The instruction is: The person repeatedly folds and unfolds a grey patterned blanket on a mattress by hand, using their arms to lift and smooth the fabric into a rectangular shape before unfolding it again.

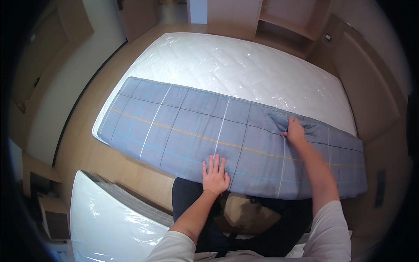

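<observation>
A grey plaid bedding pad (196,131) with white, black, orange and turquoise lines lies lengthwise over the near part of a white quilted mattress (209,62) in glossy clear plastic. My left hand (215,175) rests flat on the pad's near side, palm down, fingers spread and holding nothing. Close to the pad's far edge, toward the right, my right hand (295,130) grips a bunch of its fabric. Creases gather around those fingers, and the fingertips are partly hidden in the folds. A ribbed seam runs along the far edge.
A second plastic-wrapped mattress (111,219) lies at lower left, beside my legs. A wooden headboard (370,75) stands at right, and open wooden shelving (284,32) at the back. A brown door (139,19) is at the far left over the wood floor (88,121).
</observation>
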Demonstrator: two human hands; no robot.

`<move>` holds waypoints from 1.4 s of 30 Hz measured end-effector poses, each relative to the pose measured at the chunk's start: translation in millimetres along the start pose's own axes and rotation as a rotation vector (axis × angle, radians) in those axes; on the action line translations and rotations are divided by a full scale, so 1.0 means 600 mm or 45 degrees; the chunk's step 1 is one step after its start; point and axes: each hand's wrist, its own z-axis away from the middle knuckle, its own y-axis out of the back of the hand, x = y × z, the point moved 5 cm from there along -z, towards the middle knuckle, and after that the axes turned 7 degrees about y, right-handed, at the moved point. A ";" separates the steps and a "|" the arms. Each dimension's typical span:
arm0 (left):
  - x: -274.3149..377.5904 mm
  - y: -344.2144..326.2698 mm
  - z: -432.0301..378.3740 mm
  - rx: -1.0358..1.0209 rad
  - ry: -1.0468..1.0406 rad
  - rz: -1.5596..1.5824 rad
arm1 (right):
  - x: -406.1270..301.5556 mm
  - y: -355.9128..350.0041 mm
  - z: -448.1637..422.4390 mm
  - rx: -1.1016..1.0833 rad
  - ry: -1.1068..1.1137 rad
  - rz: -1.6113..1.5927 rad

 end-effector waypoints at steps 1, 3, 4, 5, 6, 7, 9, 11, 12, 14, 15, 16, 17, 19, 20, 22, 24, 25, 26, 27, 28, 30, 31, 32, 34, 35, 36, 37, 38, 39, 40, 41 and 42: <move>0.002 0.001 0.003 -0.006 0.001 -0.012 | -0.011 0.007 0.037 0.117 -0.031 -0.078; -0.001 0.012 0.008 -0.088 0.114 0.035 | -0.057 0.033 0.134 0.210 -0.046 -0.272; -0.010 0.022 0.012 -0.115 0.182 0.048 | -0.110 0.062 0.199 0.224 0.009 -0.431; -0.007 0.035 0.010 -0.114 0.315 0.422 | -0.131 0.075 0.276 0.359 0.113 -0.449; 0.004 0.055 0.013 -0.133 0.438 0.798 | -0.131 0.058 0.363 0.291 0.112 -0.451; 0.025 0.076 0.022 -0.171 0.568 1.181 | -0.139 0.050 0.456 0.196 0.106 -0.447; 0.048 0.190 0.014 -0.059 0.730 1.396 | -0.175 0.066 0.632 0.213 0.306 -0.594; -0.006 0.249 0.024 0.330 0.920 1.433 | -0.181 0.121 0.714 -0.123 0.036 -0.578; -0.049 0.258 0.029 0.374 1.037 1.603 | -0.145 0.143 0.734 0.136 0.051 -0.396; -0.147 0.290 0.043 0.652 1.086 1.244 | -0.038 0.175 0.755 0.786 -0.736 -0.643; -0.193 0.306 0.056 0.652 1.177 1.074 | 0.057 0.163 0.771 1.064 -1.006 -0.633; -0.216 0.319 0.058 0.667 1.113 1.166 | 0.183 0.128 0.816 1.123 -1.289 -0.513; -0.215 0.354 0.066 0.682 1.067 1.230 | 0.192 0.154 0.787 1.213 -1.659 -1.331; -0.256 0.352 0.078 0.745 0.938 1.596 | 0.276 0.138 0.813 1.164 -1.523 -1.908; -0.273 0.362 0.097 0.775 0.929 1.586 | 0.310 0.126 0.824 1.218 -1.391 -2.002; -0.267 0.418 0.138 0.827 0.932 1.566 | 0.325 0.159 0.857 1.183 -1.368 -1.975; -0.275 0.469 0.198 0.857 0.983 1.804 | 0.335 0.201 0.911 1.229 -1.324 -2.085; -0.300 0.481 0.228 0.832 0.966 1.946 | 0.333 0.221 0.935 1.292 -1.283 -2.135; -0.278 0.497 0.242 0.750 1.020 2.072 | 0.332 0.238 0.963 1.363 -1.239 -2.174; -0.254 0.509 0.251 0.656 1.067 2.205 | 0.345 0.242 0.998 1.395 -1.242 -2.127; -0.258 0.504 0.262 0.617 1.114 2.199 | 0.381 0.222 1.034 1.362 -1.115 -2.312; -0.266 0.499 0.275 0.551 1.161 2.172 | 0.396 0.238 1.056 1.531 -1.109 -2.237; -0.274 0.497 0.261 0.596 1.119 2.188 | 0.422 0.228 1.062 1.548 -1.102 -2.225; -0.295 0.489 0.243 0.646 1.079 2.198 | 0.466 0.198 1.032 1.474 -1.077 -2.210; -0.385 0.415 0.165 0.561 1.223 1.954 | 0.597 0.139 0.971 1.305 -0.929 -2.065; -0.508 0.343 0.114 0.481 1.407 1.663 | 0.686 0.103 0.887 1.141 -0.612 -1.851; -0.602 0.340 0.062 0.409 1.297 1.532 | 0.666 0.043 0.731 1.182 -1.346 -2.049; -0.687 0.370 0.006 0.366 1.170 1.404 | 0.630 0.034 0.569 1.068 -1.261 -2.021; -0.643 0.359 -0.155 0.282 1.102 1.200 | 0.645 0.088 0.502 1.095 -1.199 -1.873; -0.439 0.391 -0.260 0.301 1.098 1.259 | 0.649 0.215 0.454 1.043 -1.065 -1.768; -0.395 0.451 -0.322 0.312 0.759 1.529 | 0.700 0.342 0.418 1.042 -0.886 -1.480; -0.340 0.540 -0.340 0.181 0.580 1.609 | 0.729 0.450 0.411 1.024 -0.374 -1.688; -0.241 0.675 -0.283 0.277 0.384 1.725 | 0.634 0.491 0.400 1.114 -0.306 -1.915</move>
